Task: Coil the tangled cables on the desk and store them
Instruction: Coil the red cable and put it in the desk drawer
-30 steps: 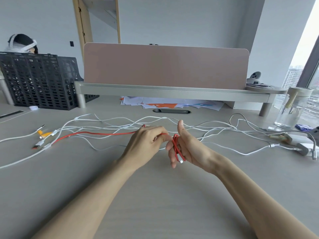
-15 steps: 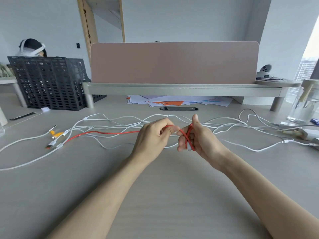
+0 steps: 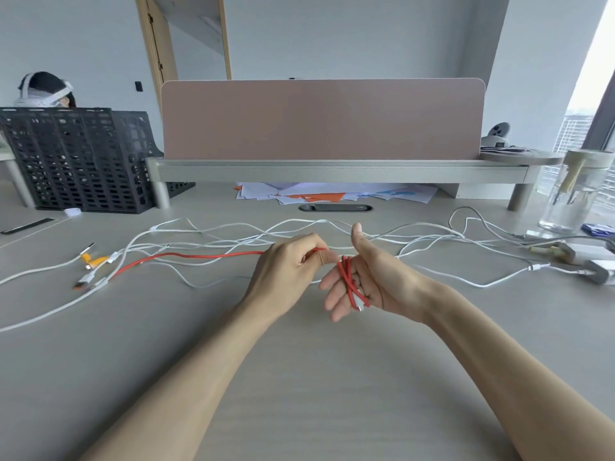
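- The left hand (image 3: pixel 289 267) is curled, thumb and forefinger pinching the red cable (image 3: pixel 199 256) just beside the right hand
- The right hand (image 3: pixel 372 277) is held palm-up with its fingers (image 3: pixel 332 294) nearly straight and the thumb pointing up; it clasps nothing, but several loops of the red cable are wound round the fingers
- A pale plug at the cable's end lies against the right palm, below the loops
- From the left hand the rest of the red cable runs leftward across the desk (image 3: pixel 299 377), curving down toward a cluster of plugs near the left edge
- The white cables (image 3: pixel 233 242) lie in a loose tangle across the desk behind both hands, some strands crossing the red one
- On the right, white cables lead to the chargers (image 3: pixel 599 271) near the desk edge
- A small orange connector (image 3: pixel 95 260) sits among the plugs on the left
- A black mesh file rack (image 3: pixel 76 161) stands at the back left, beside a desk riser shelf (image 3: pixel 332 171) carrying a pink divider panel (image 3: pixel 319 118)
- Loose papers (image 3: pixel 332 194) lie under the riser
- A clear lidded glass jar (image 3: pixel 579 191) stands at the far right
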